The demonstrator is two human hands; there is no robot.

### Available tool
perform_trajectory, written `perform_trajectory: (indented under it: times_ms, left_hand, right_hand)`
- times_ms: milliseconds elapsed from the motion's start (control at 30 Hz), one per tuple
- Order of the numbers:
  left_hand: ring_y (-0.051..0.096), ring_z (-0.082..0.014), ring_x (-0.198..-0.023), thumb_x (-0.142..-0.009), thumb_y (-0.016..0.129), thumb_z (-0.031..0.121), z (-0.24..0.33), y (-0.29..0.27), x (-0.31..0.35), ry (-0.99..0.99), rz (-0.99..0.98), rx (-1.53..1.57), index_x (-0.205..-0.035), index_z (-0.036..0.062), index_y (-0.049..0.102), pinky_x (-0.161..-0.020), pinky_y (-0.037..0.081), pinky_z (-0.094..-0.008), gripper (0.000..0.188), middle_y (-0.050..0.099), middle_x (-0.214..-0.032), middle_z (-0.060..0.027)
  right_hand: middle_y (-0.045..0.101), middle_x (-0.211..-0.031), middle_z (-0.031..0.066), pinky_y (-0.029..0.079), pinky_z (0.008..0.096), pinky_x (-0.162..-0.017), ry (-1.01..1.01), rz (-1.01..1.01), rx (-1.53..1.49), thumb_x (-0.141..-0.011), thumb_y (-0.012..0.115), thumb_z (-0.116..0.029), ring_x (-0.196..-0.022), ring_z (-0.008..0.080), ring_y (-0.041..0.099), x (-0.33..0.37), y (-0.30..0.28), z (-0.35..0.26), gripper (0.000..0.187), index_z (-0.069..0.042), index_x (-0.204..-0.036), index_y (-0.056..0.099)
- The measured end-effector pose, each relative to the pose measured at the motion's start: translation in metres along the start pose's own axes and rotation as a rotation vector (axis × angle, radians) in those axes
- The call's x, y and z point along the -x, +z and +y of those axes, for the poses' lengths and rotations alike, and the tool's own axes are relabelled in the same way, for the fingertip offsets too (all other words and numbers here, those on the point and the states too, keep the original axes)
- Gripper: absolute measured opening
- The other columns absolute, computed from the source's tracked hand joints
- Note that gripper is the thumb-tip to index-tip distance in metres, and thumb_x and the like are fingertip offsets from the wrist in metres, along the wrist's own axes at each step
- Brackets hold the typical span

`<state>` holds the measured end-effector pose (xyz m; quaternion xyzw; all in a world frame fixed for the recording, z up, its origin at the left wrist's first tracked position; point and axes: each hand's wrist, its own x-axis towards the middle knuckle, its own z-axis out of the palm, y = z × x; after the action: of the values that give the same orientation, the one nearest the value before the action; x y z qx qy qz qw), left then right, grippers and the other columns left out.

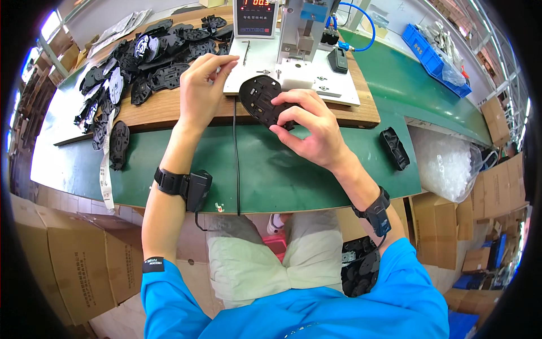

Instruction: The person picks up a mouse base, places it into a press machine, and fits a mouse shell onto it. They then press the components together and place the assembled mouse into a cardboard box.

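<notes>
My right hand (313, 127) grips a black plastic mouse shell (262, 99) by its right side, between thumb and fingers. The shell is oval and tilted, its ribbed inside showing small bright spots. It is held at the front edge of a white machine plate (344, 93). Farther left, my left hand (203, 85) is raised over the wooden board, thumb and fingertips pinched together near the plate's left edge. Whatever those fingertips may hold is too small to make out.
A press machine (299, 34) with a controller box (255, 20) stands on the wooden board (367, 110). Black plastic parts (164, 56) are heaped at left. One black part (394, 148) lies on the green table (293, 181) at right, near a clear bag (446, 164). A black cable (235, 164) hangs over the front.
</notes>
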<state>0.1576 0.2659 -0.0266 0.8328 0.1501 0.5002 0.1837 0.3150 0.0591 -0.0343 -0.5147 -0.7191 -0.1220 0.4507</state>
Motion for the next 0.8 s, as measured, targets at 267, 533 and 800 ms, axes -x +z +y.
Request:
perform_trajectory:
  times_ms: [267, 533, 800]
  left_hand:
    - [0.066, -0.0224, -0.091, -0.097, 0.076, 0.012, -0.028, 0.01, 0.006, -0.075, -0.096, -0.108, -0.15, 0.0173, 0.065, -0.08, 0.053, -0.0329, 0.054, 0.074, -0.106, -0.011]
    - [0.068, -0.0285, -0.109, -0.098, 0.067, 0.007, -0.036, -0.005, 0.003, -0.036, -0.062, -0.283, -0.131, 0.0066, 0.069, -0.095, 0.054, -0.0416, 0.033, 0.074, -0.12, -0.0122]
    - [0.062, -0.0382, -0.12, -0.1, 0.062, 0.025, -0.036, -0.013, 0.014, -0.232, -0.353, -0.614, -0.123, 0.0049, 0.071, -0.104, 0.05, -0.0485, 0.031, 0.067, -0.122, -0.0181]
  right_hand:
    - [0.07, -0.119, 0.0075, 0.055, 0.0436, -0.095, 0.03, -0.052, -0.039, -0.077, 0.087, -0.002, -0.113, 0.0332, 0.066, 0.002, 0.0, 0.002, 0.026, -0.006, -0.089, 0.065]
    - [0.07, -0.119, 0.0081, 0.054, 0.0434, -0.095, 0.047, -0.053, -0.053, -0.079, 0.086, -0.002, -0.111, 0.0326, 0.066, 0.003, 0.001, 0.002, 0.023, -0.006, -0.089, 0.065]
    - [0.069, -0.123, 0.0139, 0.051, 0.0457, -0.099, -0.008, 0.119, -0.008, -0.081, 0.073, 0.001, -0.113, 0.0362, 0.064, -0.002, -0.01, 0.002, 0.015, -0.005, -0.095, 0.068]
